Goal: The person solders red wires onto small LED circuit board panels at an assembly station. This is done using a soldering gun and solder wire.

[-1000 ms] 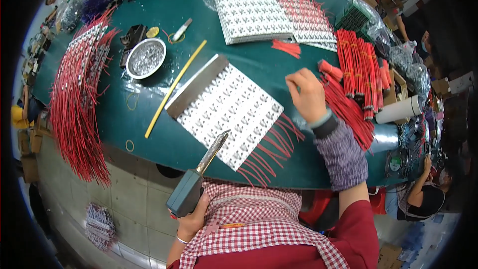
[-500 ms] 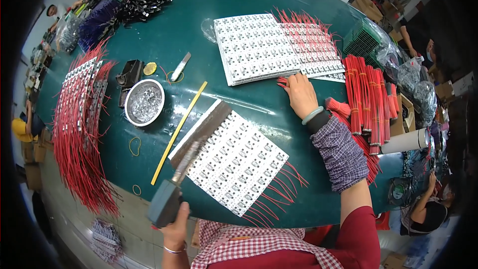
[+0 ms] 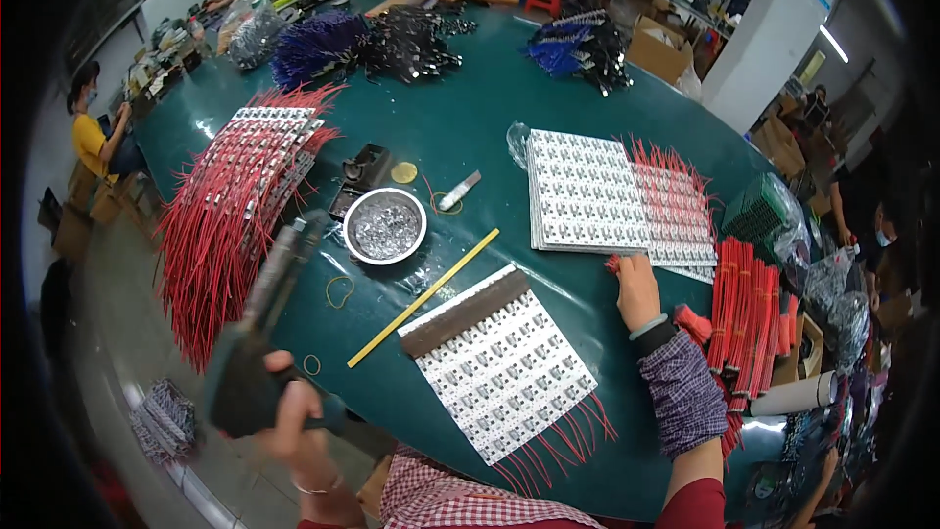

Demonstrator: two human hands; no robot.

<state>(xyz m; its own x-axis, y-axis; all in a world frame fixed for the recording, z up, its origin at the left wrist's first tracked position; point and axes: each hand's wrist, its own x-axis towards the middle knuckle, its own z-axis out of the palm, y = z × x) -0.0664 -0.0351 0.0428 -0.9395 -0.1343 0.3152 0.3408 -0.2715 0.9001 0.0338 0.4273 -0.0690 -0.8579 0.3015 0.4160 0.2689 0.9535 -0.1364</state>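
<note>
My left hand, blurred, is wrapped round the grip of a dark green, pistol-shaped soldering gun. Its long metal nose points up, between the wired boards at left and a white bowl of silvery scraps. In front of me lies a white circuit board sheet with rows of small parts. A brown strip covers its far left edge, and red wires trail from its near right side. My right hand is closed on a few red wires, beside the near edge of a stack of white circuit boards.
A yellow stick lies left of the sheet, with rubber bands nearby. Red-wired boards pile at the left edge. Red wire bundles and a white cylinder are at right. Co-workers sit across the table.
The soldering gun has swung left, off the sheet, with my left hand. My right hand stays by the board stack. The view has tilted up and turned left, showing more of the far side.
</note>
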